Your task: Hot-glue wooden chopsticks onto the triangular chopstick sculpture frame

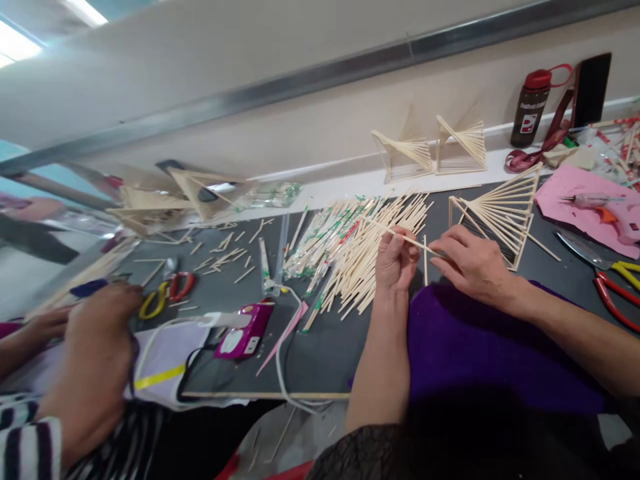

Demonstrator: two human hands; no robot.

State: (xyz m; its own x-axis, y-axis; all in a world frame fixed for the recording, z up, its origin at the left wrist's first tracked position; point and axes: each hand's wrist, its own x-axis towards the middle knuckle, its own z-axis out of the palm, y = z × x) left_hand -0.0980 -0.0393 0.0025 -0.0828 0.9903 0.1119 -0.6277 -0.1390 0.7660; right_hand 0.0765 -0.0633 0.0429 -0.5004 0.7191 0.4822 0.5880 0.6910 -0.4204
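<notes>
A thin wooden chopstick [417, 244] stretches between my two hands at a slant. My left hand [397, 260] pinches it near the middle, and its far end sticks out over the pile. At the near end, the fingers of my right hand [473, 263] are closed on it. Just left of my hands lies a heap of loose chopsticks [357, 280]. Beyond my right hand stands a fan-shaped frame of sticks [505, 210]. A purple cloth [490, 347] lies beneath my forearms.
Paper-wrapped chopsticks [320, 233] lie beside the heap. Two stick frames [407, 157] stand by the wall. To the right are a glue gun [600, 203], red-and-yellow-handled pliers [610, 280] and a bottle [530, 110]. Leftward are a magenta power box [245, 330], scissors [167, 287] and a co-worker's hand [107, 317].
</notes>
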